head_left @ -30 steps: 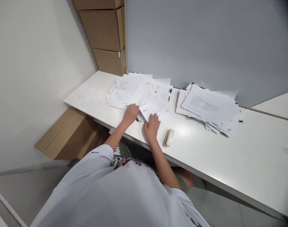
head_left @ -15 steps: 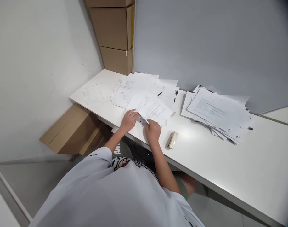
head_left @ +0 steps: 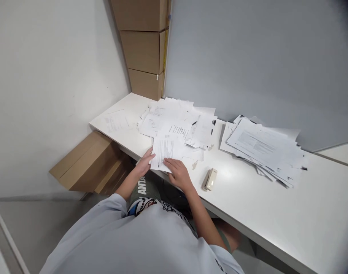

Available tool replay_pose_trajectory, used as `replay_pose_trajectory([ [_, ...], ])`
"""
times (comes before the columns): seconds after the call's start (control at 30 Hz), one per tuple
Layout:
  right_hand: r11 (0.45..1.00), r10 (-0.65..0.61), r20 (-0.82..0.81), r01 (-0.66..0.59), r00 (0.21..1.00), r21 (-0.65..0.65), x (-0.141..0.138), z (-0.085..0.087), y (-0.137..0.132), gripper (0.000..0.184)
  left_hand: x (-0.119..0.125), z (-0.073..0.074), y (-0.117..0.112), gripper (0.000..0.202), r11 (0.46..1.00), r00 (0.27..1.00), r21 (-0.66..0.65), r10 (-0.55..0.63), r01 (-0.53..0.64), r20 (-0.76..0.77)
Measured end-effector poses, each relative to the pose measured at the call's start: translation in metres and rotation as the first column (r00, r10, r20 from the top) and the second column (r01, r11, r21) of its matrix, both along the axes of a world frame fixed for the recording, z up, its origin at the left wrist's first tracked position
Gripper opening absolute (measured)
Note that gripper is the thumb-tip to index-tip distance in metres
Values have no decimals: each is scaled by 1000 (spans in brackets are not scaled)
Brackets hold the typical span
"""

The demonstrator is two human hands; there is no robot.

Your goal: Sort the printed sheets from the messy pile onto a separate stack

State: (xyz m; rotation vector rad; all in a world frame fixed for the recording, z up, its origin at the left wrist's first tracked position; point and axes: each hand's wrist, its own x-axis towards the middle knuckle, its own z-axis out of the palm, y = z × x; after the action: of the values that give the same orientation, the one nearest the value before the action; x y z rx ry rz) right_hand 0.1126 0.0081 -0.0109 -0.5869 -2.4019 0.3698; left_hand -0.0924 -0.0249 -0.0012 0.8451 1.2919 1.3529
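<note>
Left hand (head_left: 145, 163) at the near-left edge of a printed sheet (head_left: 166, 153), right hand (head_left: 178, 174) lying across that sheet's lower part, the sheet itself close to the front edge of the white desk (head_left: 299, 201) and partly on top of a loose spread of papers (head_left: 174, 123). Right fingers (head_left: 171, 164) together and flat, apparently pressing rather than clamping, probably to keep the page from sliding on the slippery sheets beneath. Left fingers (head_left: 148, 156) together along the sheet's edge, perhaps steadying it from the side; any pinch hidden from this view, so clamped or merely touching impossible to tell. Just right of the right hand, a beige stapler (head_left: 210, 179) on bare desk, its spot near the front edge likely chosen for easy reach. Farther right and well apart from the spread, a thicker pile of printed papers (head_left: 262, 149) against a grey wall panel (head_left: 248, 64), that separate place suggesting a batch kept away from the loose sheets. Near the desk's left end, one lone sheet (head_left: 115, 121). In the corner behind, stacked cardboard cartons (head_left: 143, 49), out of the way of the hands; below the desk's left side, a flattened cardboard box (head_left: 88, 161), likewise well clear of the papers.
</note>
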Motion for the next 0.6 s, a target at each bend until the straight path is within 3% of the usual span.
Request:
replay_pose_trajectory([
  [0.13, 998, 21, 41, -18, 999, -62, -2, 1, 2, 45, 5, 3, -3, 67, 999, 1000, 41, 4, -4, -10],
  [0.2, 997, 18, 26, -16, 999, -71, -1, 2, 1, 47, 5, 8, -1, 60, 997, 991, 78, 10, 1, -135],
  [0.27, 997, -1, 0, 1, 1000, -77, 1, 3, 0, 54, 2, 14, 3, 52, 996, 937, 93, 18, 16, -348],
  [0.33, 995, -53, -21, 51, 998, -88, 3, 3, 0, 58, -4, 21, 7, 47, 996, 801, 86, 35, 21, -597],
  [0.43, 979, -179, -83, 170, 980, -111, 4, 2, 1, 54, -10, 32, 16, 39, 997, 507, 69, 48, 22, -860],
  [0.53, 948, -314, -203, 293, 927, -127, 3, -1, 3, 47, -12, 48, 25, 34, 990, 254, 120, 98, 72, -962],
  [0.6, 915, -404, -283, 379, 870, -140, 3, -2, 3, 47, -11, 62, 30, 35, 971, 147, 188, 166, 148, -975],
])
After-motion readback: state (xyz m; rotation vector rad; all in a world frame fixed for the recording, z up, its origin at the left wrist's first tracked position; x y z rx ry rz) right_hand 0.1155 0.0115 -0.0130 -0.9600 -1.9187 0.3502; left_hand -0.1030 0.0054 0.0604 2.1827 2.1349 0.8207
